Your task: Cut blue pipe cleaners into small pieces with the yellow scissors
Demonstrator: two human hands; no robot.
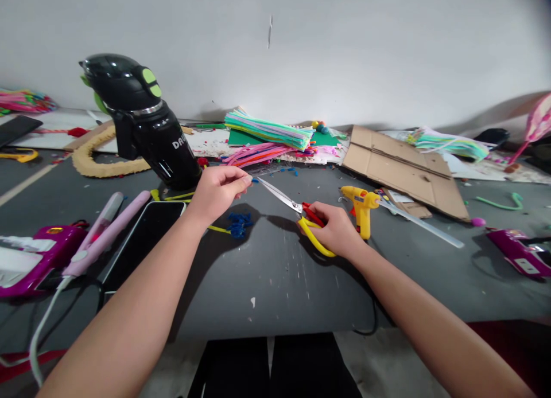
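Observation:
My left hand (220, 192) is closed in a pinch above the table; a small blue bit (255, 180) shows at its fingertips, though most of what it holds is hidden. In my right hand (334, 227) is a pair of scissors (280, 196) with red and yellow handles, the blades nearly together and pointing at the left fingertips. Below the left hand lies a tangled blue piece (239, 225), beside a yellow stem (218, 229). Several short blue bits (293, 171) are scattered farther back on the grey table (275, 295).
A black bottle (166, 148) stands behind my left hand. Left lie a phone (144, 243), a pink straightener (109, 231) and a purple power strip (55, 254). A yellow glue gun (362, 206) and cardboard (404, 168) are right. Pipe cleaner bundles (269, 129) lie behind.

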